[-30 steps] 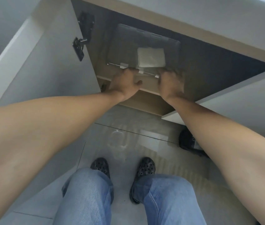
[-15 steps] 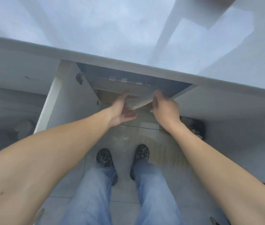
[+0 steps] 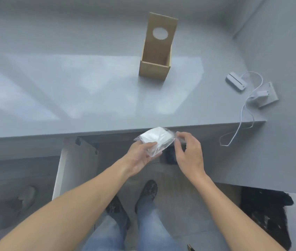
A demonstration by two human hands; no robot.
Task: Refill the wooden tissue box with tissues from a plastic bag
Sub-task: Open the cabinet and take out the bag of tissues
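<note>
A clear plastic bag point(image 3: 155, 141) with folded white tissues inside hangs just in front of the grey counter's front edge. My left hand point(image 3: 140, 156) grips the bag from below and the left. My right hand point(image 3: 188, 153) pinches the bag's right edge between thumb and fingers. The wooden tissue box point(image 3: 155, 58) stands on the counter farther back, its lid with a round hole raised upright and its inside open and empty.
The grey counter point(image 3: 89, 96) spans the view. A white charger, its cable point(image 3: 243, 113) and a small white device point(image 3: 236, 82) lie at the right. Below, a cabinet door point(image 3: 74, 165) stands open to the left. A dark object point(image 3: 266, 211) sits on the floor at right.
Both hands have come out of the cabinet under the counter and risen to counter height with the bag of tissues. The view has lifted from the cabinet to the counter top.
</note>
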